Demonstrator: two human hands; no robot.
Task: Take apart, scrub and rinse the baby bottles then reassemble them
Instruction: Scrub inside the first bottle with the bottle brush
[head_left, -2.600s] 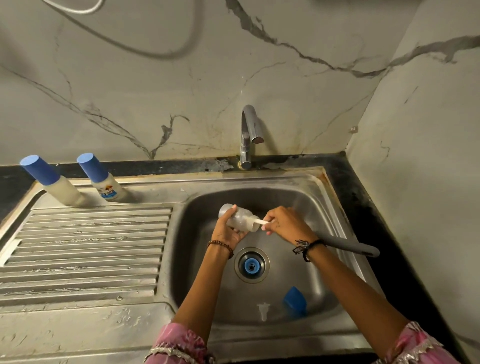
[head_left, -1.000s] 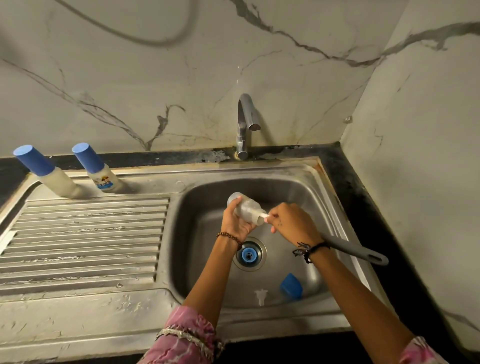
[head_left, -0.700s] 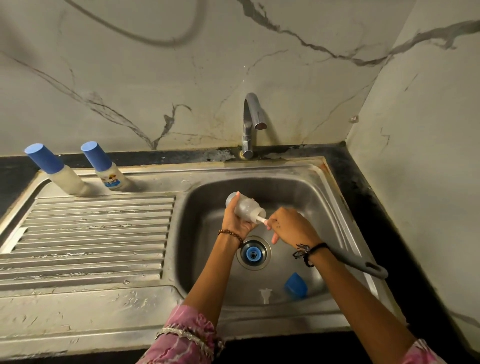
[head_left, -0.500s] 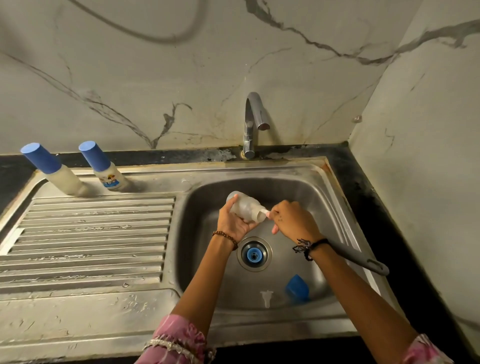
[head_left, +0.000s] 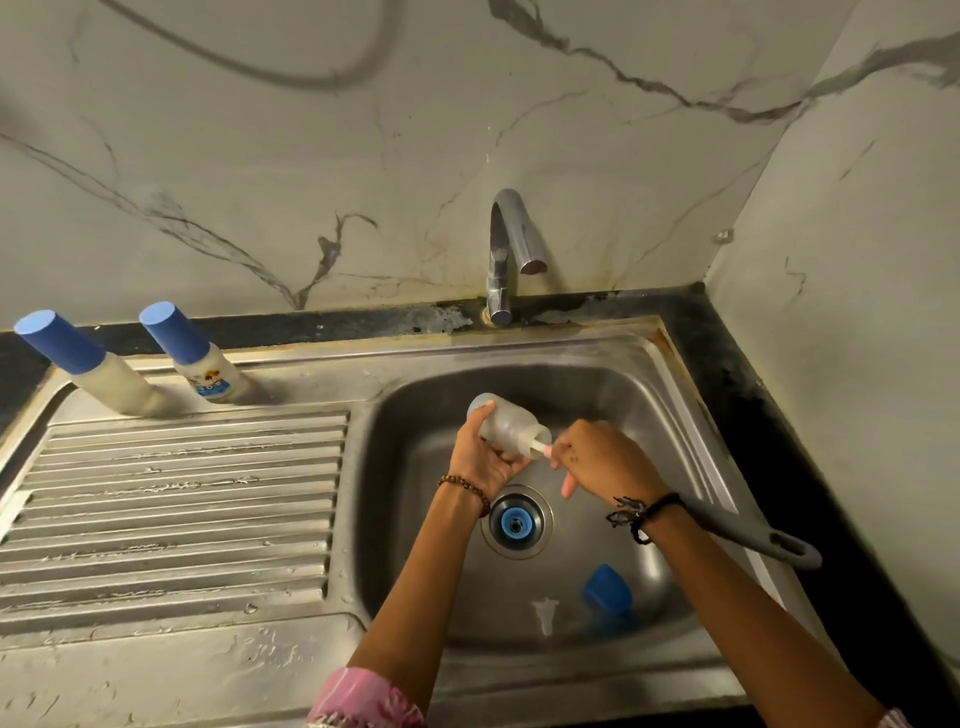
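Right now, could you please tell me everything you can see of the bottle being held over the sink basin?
The bottle is a small, cloudy translucent one that looks like plastic, with no cap or teat on it. It is held roughly on its side above the sink basin, base up and to the left, open neck to the right. The left hand grips its body from below. A pale brush shaft enters its neck, gripped by the right hand. Its contents are too blurred to tell.

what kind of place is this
Most likely a home kitchen sink corner: a stainless steel sink with a ribbed drainboard, a chrome tap at the back, and marble-look wall tiles above a dark countertop.
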